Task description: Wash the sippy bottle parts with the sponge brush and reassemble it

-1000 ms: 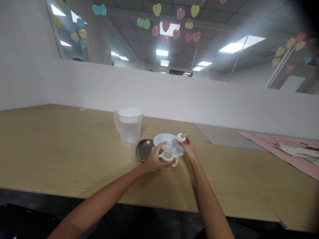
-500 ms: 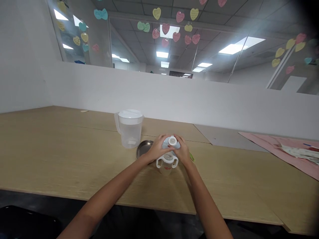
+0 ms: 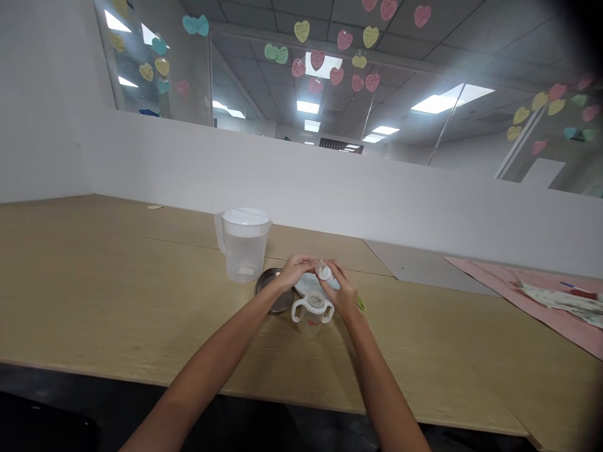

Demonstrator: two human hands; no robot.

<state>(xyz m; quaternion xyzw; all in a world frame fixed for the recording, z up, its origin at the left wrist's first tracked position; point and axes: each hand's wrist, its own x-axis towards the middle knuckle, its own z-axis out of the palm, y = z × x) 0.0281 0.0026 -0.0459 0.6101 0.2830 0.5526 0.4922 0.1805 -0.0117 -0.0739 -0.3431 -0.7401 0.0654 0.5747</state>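
Observation:
A small clear baby bottle with a white two-handled collar [image 3: 311,312] stands open on the wooden table [image 3: 117,295] in front of me. Just above and behind it, both hands meet on a small white nipple cap [image 3: 324,272]. My right hand [image 3: 342,290] grips the cap from the right. From the left, my left hand [image 3: 296,269] pinches the same cap with curled fingertips. A pale blue bowl [image 3: 306,284] lies behind the bottle, mostly hidden by my hands.
A clear lidded pitcher [image 3: 244,244] stands to the left rear. A round steel dish [image 3: 273,296] lies beside the bowl. A green item [image 3: 360,304] peeks out by my right wrist. Pink cloth with papers [image 3: 541,295] sits far right. A white partition runs behind.
A second ago my left hand held the bottle's collar and the right held the cap apart. Both hands have since come together on the cap above the standing bottle.

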